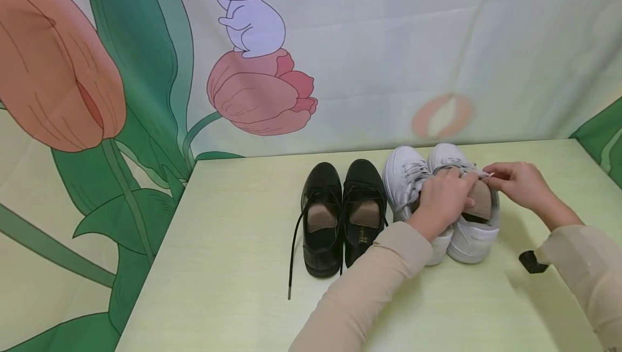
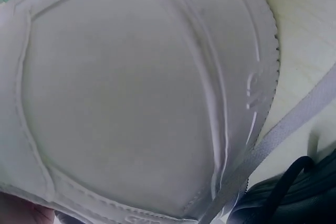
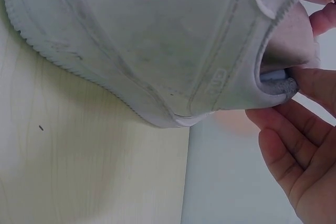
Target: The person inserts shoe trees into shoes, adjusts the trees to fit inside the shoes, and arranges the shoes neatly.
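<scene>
A pair of white lace-up sneakers stands at the right of the table, the left sneaker (image 1: 405, 166) against the right sneaker (image 1: 472, 244). My left hand (image 1: 444, 193) lies over the right sneaker's opening, its curled fingers gripping the upper by the tongue. From the outer side, my right hand (image 1: 522, 182) pinches a white shoelace (image 1: 492, 174) at the edge of the opening. The right wrist view shows that hand (image 3: 302, 145) with its thumb at the grey lining of the collar (image 3: 281, 88). White leather (image 2: 126, 98) fills most of the left wrist view.
Black lace-up shoes stand left of the sneakers, one (image 1: 323, 255) with its lace (image 1: 291, 257) trailing onto the table (image 1: 218, 265). A small black object (image 1: 533, 262) lies near the right sleeve. Behind the table hangs a printed cloth (image 1: 369, 60).
</scene>
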Demonstrator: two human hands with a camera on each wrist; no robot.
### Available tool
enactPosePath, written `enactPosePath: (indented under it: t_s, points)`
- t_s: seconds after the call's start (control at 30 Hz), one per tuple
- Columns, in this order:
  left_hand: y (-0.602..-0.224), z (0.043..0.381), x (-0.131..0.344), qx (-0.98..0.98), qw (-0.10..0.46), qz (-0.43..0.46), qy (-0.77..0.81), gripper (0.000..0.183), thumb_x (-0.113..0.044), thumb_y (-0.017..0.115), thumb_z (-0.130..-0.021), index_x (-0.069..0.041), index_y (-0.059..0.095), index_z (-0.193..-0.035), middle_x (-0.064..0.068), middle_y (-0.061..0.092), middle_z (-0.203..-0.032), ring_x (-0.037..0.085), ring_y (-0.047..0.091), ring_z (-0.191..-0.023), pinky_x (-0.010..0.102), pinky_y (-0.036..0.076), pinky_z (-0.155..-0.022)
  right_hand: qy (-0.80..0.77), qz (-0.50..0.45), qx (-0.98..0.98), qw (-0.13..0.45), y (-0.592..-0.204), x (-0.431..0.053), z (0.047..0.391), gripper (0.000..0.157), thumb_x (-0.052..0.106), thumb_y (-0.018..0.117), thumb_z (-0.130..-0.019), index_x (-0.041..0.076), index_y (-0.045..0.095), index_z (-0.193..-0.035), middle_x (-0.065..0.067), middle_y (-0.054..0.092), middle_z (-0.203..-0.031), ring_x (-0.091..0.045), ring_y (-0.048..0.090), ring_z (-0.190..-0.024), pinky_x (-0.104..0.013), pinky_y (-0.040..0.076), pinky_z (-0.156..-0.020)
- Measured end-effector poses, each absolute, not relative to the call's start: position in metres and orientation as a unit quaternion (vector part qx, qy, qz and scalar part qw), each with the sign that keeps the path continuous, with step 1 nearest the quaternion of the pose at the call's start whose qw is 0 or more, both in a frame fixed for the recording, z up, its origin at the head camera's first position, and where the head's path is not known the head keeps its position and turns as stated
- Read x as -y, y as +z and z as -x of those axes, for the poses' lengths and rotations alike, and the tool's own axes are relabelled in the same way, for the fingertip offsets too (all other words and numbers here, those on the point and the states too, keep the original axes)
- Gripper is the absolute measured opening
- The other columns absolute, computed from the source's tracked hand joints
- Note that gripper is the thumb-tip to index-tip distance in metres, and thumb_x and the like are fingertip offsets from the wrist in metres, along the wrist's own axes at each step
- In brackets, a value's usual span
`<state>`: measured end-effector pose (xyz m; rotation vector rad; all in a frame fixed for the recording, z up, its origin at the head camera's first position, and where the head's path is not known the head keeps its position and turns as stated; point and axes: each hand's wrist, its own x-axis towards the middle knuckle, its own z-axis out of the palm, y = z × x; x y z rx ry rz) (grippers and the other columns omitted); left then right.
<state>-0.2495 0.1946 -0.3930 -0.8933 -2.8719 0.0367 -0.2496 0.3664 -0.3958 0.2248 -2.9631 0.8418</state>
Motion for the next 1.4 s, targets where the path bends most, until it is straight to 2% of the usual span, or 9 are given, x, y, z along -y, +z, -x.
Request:
enactPosePath:
  t_s: [0.23, 0.53, 0.63, 0.77, 0.97, 1.23, 1.4]
  points:
    - [-0.398, 0.251, -0.195, 0.945, 0.094, 0.312, 0.027, 0.047, -0.053, 0.049, -0.080, -0.041, 0.040, -0.125, -0.013, 0.057, -0.106, 0.008, 0.054, -0.093, 0.021, 0.044, -0.061, 0.275, -0.071, 0.958, 0.026, -0.395, -0.366, 0.249, 0.028, 0.018, 0.058, -0.085, -0.004, 0.062, -0.102, -0.021, 0.065, -0.085, -0.014, 0.056, -0.068, -0.027, 0.044, -0.056]
    - [-0.405, 0.251, -0.194, 0.933, 0.148, 0.324, 0.044, 0.037, -0.055, 0.048, -0.077, -0.037, 0.050, -0.108, -0.015, 0.061, -0.095, 0.007, 0.055, -0.082, 0.021, 0.043, -0.057, 0.277, -0.072, 0.958, 0.028, -0.395, -0.365, 0.249, 0.028, 0.019, 0.059, -0.085, -0.004, 0.062, -0.101, -0.020, 0.065, -0.083, -0.015, 0.056, -0.067, -0.027, 0.043, -0.055]
    - [-0.407, 0.251, -0.194, 0.931, 0.155, 0.327, 0.045, 0.037, -0.056, 0.048, -0.076, -0.037, 0.051, -0.108, -0.016, 0.061, -0.094, 0.006, 0.055, -0.083, 0.020, 0.044, -0.060, 0.275, -0.069, 0.959, 0.027, -0.395, -0.365, 0.249, 0.029, 0.020, 0.059, -0.085, -0.004, 0.062, -0.102, -0.020, 0.065, -0.084, -0.015, 0.056, -0.067, -0.027, 0.043, -0.055]
    - [-0.406, 0.253, -0.193, 0.931, 0.141, 0.333, 0.052, 0.039, -0.057, 0.049, -0.076, -0.037, 0.050, -0.109, -0.018, 0.060, -0.099, 0.006, 0.053, -0.088, 0.019, 0.044, -0.067, 0.276, -0.068, 0.958, 0.024, -0.395, -0.365, 0.250, 0.030, 0.021, 0.059, -0.085, -0.004, 0.062, -0.102, -0.021, 0.065, -0.085, -0.017, 0.057, -0.069, -0.027, 0.043, -0.056]
    - [-0.404, 0.259, -0.188, 0.929, 0.109, 0.351, 0.043, 0.031, -0.053, 0.047, -0.083, -0.040, 0.052, -0.110, -0.022, 0.055, -0.109, 0.004, 0.046, -0.097, 0.020, 0.038, -0.079, 0.275, -0.071, 0.959, 0.023, -0.395, -0.366, 0.250, 0.030, 0.021, 0.058, -0.085, -0.003, 0.062, -0.102, -0.021, 0.065, -0.085, -0.018, 0.057, -0.069, -0.028, 0.043, -0.056]
    - [-0.405, 0.264, -0.179, 0.891, 0.180, 0.413, 0.059, 0.028, -0.046, 0.050, -0.085, -0.041, 0.054, -0.113, -0.022, 0.053, -0.111, 0.005, 0.038, -0.114, 0.022, 0.031, -0.088, 0.275, -0.067, 0.959, 0.019, -0.395, -0.367, 0.250, 0.032, 0.022, 0.058, -0.085, -0.004, 0.061, -0.104, -0.021, 0.065, -0.085, -0.018, 0.057, -0.068, -0.028, 0.043, -0.055]
    - [-0.406, 0.266, -0.175, 0.862, 0.240, 0.444, 0.047, 0.028, -0.035, 0.048, -0.089, -0.043, 0.053, -0.116, -0.021, 0.054, -0.112, 0.006, 0.039, -0.115, 0.024, 0.031, -0.089, 0.274, -0.070, 0.959, 0.023, -0.395, -0.367, 0.251, 0.029, 0.020, 0.057, -0.085, -0.004, 0.061, -0.103, -0.020, 0.065, -0.083, -0.016, 0.056, -0.067, -0.028, 0.043, -0.055]
